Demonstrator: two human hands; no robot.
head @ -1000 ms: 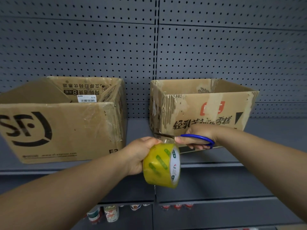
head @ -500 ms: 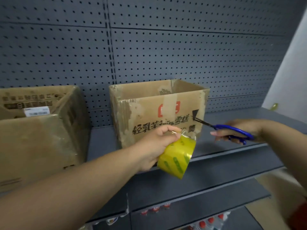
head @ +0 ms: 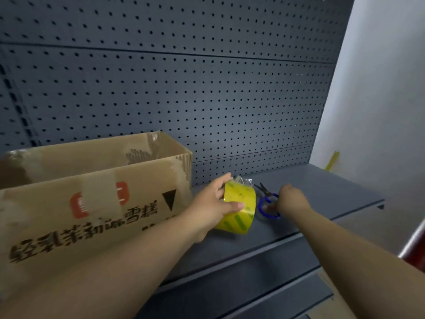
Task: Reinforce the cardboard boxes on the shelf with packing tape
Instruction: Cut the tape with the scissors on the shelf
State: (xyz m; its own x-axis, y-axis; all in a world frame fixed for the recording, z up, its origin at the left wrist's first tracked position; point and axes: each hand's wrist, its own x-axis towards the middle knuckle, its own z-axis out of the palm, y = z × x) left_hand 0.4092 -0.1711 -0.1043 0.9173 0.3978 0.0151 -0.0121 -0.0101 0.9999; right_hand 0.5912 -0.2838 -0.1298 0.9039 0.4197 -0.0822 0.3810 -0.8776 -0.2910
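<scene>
"Where's the tape?"

"My left grip curls round the tape roll, on the shelf beside the cardboard box. Right grip covers the scissors; closed or not, I can't tell. I'd lay the roll flat so it can't roll."

Pegboard: dark grey-blue, rows of small holes, crossed by horizontal seams. Slotted upright ran down its left part. Wall: pale, plain, met pegboard's right edge. Yellow strip leaned on wall, low, just beside pegboard's corner. Red object at right edge, blurred, kind unclear. Lower tiers dark grey, stepped below. Tan patch at bottom right, unclear.
</scene>
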